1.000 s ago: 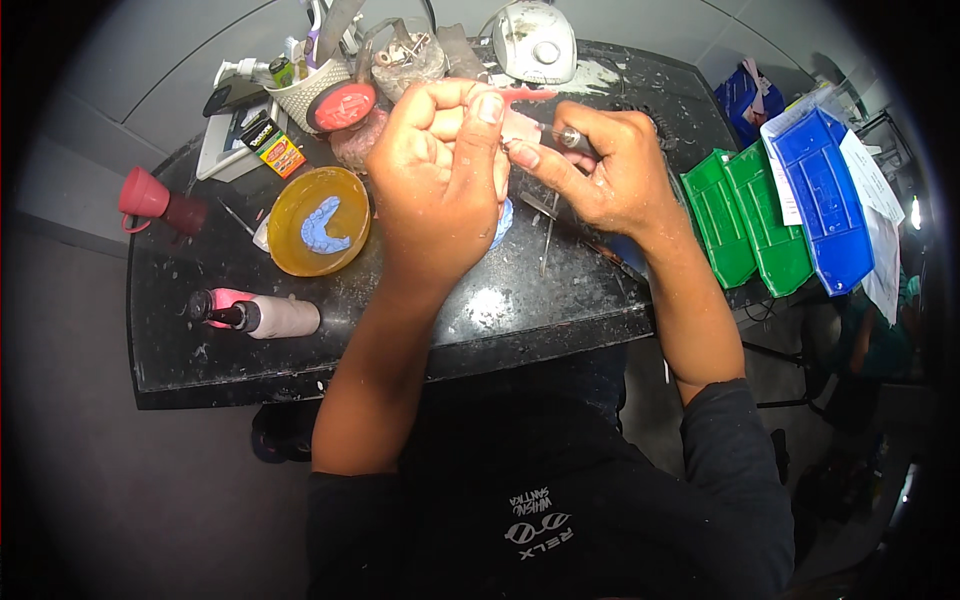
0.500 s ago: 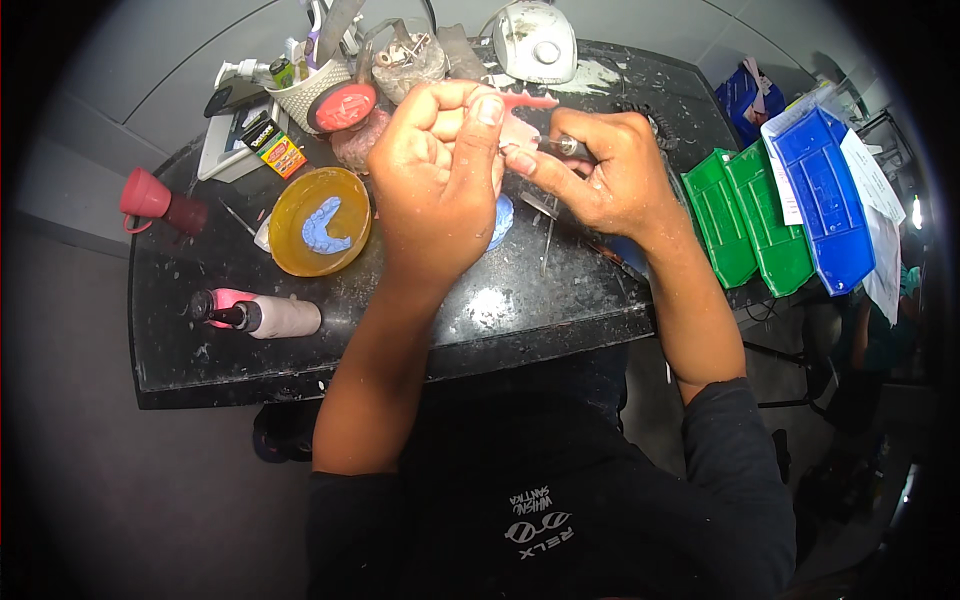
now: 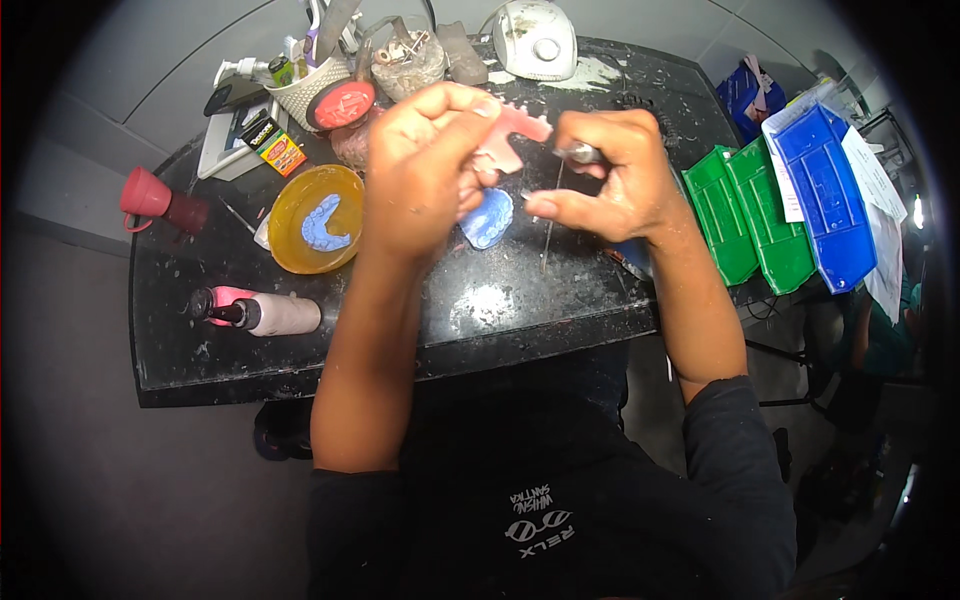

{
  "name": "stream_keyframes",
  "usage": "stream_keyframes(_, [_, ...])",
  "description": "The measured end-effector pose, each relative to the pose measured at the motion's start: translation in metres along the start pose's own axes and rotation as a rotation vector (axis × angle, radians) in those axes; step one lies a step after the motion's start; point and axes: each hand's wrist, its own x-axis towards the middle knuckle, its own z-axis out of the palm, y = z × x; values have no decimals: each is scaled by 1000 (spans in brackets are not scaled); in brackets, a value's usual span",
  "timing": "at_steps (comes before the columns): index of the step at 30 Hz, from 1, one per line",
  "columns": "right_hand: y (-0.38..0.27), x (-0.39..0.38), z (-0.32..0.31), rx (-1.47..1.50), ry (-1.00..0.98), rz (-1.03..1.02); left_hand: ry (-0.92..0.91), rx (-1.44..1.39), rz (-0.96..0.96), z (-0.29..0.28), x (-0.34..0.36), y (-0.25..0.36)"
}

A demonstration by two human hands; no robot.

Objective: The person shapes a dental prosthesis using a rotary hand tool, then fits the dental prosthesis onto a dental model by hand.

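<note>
My left hand (image 3: 420, 175) grips an irregular pink plate (image 3: 516, 128), like a dental base, between thumb and fingers, raised above the desk. My right hand (image 3: 625, 185), just right of it, has its index finger curled over a metal handpiece (image 3: 582, 153) while its thumb stretches out apart, toward the left. The handpiece's tip is near the pink plate; whether they touch I cannot tell. Below my hands lies a light blue dental cast (image 3: 487, 222). To the left, a yellow bowl (image 3: 290, 255) holds a blue horseshoe-shaped piece (image 3: 325, 225).
The black desk (image 3: 510, 330) carries two bottles (image 3: 280, 315), a pink mug (image 3: 145, 195), a box (image 3: 270, 145), a brush holder (image 3: 295, 95), a pink disc (image 3: 345, 105) and a white machine (image 3: 535, 40). Green trays (image 3: 765, 220) and a blue tray (image 3: 825, 200) stand at right.
My left hand has shifted slightly left and turned, exposing more of the pink plate and the blue cast. My right thumb has moved down and away from the pink plate.
</note>
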Motion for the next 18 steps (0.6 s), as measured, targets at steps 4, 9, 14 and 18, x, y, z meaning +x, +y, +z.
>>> stream_keyframes(4, [10,-2,-11,48,62,-207,-12,-29,-139,-13,3,12])
stream_keyframes(9, [13,-4,-7,113,115,-187,-209,-2,-291,-22,2,13])
stream_keyframes(14, [10,-4,-7,118,148,-147,-244,46,-281,-24,3,12])
stream_keyframes(18, [11,-5,-4,79,153,-156,-274,129,-253,-28,4,8])
